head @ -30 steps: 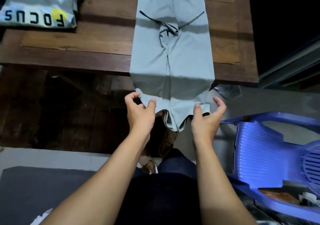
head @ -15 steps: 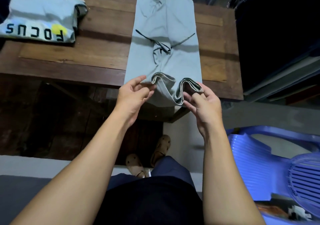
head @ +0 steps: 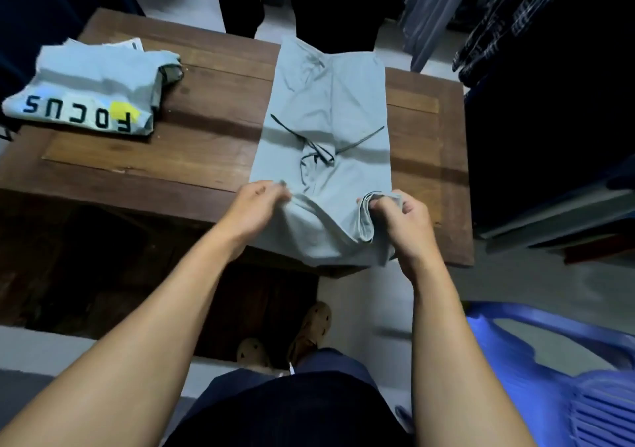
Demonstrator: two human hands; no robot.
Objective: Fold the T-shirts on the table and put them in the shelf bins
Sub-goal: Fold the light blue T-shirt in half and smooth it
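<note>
A pale grey-green T-shirt [head: 330, 109] lies lengthwise on the wooden table [head: 206, 151], folded into a long strip with dark sleeve trim crossing its middle. Its near hem is lifted off the table's front edge and doubled back over the strip. My left hand [head: 256, 206] pinches the hem's left corner. My right hand [head: 400, 218] grips the bunched right corner, fingers curled round the layers. A second folded T-shirt [head: 92, 92], pale with "FOCUS" lettering and a yellow patch, lies at the table's far left.
A blue plastic chair [head: 549, 371] stands close at my right. Dark hanging clothes [head: 536, 34] crowd the right side and the back. My sandalled feet [head: 309, 329] are below the table's front edge. No shelf bins show.
Both hands have lifted the hanging hem from below the table edge and carried it up and forward onto the shirt. The camera tilted up, showing more of the table's far side.
</note>
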